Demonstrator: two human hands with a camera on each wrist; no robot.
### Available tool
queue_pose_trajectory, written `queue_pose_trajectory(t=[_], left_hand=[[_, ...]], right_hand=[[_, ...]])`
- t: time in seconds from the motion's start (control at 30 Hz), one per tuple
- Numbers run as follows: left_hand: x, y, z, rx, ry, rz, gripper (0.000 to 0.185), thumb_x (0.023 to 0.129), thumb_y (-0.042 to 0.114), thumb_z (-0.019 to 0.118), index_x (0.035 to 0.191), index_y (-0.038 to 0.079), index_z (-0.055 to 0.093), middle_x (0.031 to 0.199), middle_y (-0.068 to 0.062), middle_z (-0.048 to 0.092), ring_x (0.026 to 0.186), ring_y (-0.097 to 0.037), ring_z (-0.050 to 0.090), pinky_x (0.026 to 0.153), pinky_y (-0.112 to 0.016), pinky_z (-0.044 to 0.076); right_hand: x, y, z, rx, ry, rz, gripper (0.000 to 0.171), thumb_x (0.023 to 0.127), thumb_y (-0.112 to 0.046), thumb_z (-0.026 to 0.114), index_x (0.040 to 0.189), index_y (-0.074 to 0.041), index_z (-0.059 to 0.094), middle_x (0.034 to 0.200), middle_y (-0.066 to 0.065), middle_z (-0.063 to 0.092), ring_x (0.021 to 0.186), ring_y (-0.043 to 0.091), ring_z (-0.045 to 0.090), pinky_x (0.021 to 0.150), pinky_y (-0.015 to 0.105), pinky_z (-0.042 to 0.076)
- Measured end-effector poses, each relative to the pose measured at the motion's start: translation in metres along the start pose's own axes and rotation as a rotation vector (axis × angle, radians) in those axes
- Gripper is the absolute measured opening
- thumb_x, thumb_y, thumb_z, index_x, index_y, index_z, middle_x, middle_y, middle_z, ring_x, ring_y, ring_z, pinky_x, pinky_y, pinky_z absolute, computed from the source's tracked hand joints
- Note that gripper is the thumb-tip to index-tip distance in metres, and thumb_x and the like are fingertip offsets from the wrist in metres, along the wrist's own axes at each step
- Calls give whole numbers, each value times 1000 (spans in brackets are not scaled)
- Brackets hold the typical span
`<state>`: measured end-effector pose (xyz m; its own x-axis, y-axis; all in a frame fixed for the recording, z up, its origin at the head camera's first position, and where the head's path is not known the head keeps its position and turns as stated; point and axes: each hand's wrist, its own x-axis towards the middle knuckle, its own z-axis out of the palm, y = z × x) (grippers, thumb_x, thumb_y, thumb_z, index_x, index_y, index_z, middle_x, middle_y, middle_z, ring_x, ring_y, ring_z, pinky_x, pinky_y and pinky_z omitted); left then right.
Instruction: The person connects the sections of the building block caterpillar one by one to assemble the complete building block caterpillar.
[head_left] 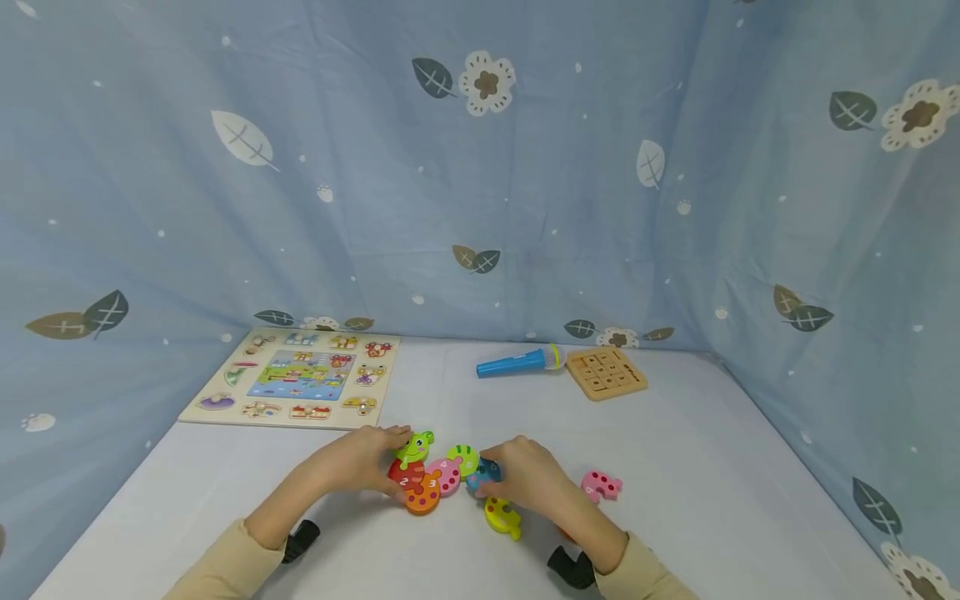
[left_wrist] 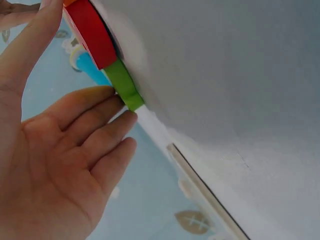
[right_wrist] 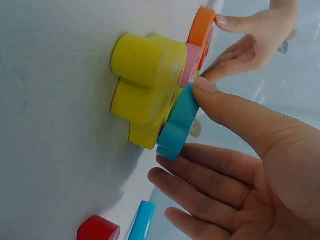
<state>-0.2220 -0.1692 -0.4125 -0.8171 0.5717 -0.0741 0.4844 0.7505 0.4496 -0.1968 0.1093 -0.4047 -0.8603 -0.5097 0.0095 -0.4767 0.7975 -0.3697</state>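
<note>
On the white desk (head_left: 465,400), a row of joined, numbered puzzle pieces runs between the two hands. The left hand (head_left: 360,462) rests with nearly straight fingers against the green head piece (head_left: 415,447) and the red piece (head_left: 400,475) at the left end. In the left wrist view the fingertips (left_wrist: 127,117) touch the green edge and the thumb lies along the red block. How firmly it holds cannot be told.

The right hand (head_left: 525,479) pinches the teal piece (head_left: 486,475) between thumb and fingers at the right end. In the head view the hand covers most of that piece, and only the right wrist view shows its edge clearly.

The orange piece (head_left: 422,496), pink piece (head_left: 447,477) and striped green piece (head_left: 463,458) lie between the hands, and their numbers are partly hidden. A yellow piece (head_left: 502,517) sits just below the teal one, and a loose pink piece (head_left: 600,485) lies to the right, apart.

Farther back lie a peg puzzle board (head_left: 296,379), a blue toy microphone (head_left: 517,362) and a wooden grid board (head_left: 606,372), whose details are too small to read.
</note>
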Motion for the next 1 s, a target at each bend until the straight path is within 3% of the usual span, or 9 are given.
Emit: queue_pose_trajectory(t=[0.2,0.5,1.0], left_hand=[[-2,-8,-3,-12,1,46,83,69,41,84,135,0,54,143,-17,47,132,-36,42,108,-52,34],[1,-9,-2,5,16,59,83,70,44,82,133,-2,56,140,-18,50,130,-36,44,106,-50,37],[2,-5,-1,40,47,8,81,68,43,85,130,-1,59,137,-17,53,127,-38,47,105,-52,39]], right_hand=[[1,-3,1,-24,14,2,47,77,-35,82,111,-4,72,108,6,72,97,16,67,84,33,56],[4,-2,0,-12,13,22,48,77,-34,82,113,-5,72,109,7,71,91,13,66,84,33,56],[8,-4,-2,-34,14,28,49,75,-33,84,113,-4,72,108,7,71,91,14,65,82,32,56]])
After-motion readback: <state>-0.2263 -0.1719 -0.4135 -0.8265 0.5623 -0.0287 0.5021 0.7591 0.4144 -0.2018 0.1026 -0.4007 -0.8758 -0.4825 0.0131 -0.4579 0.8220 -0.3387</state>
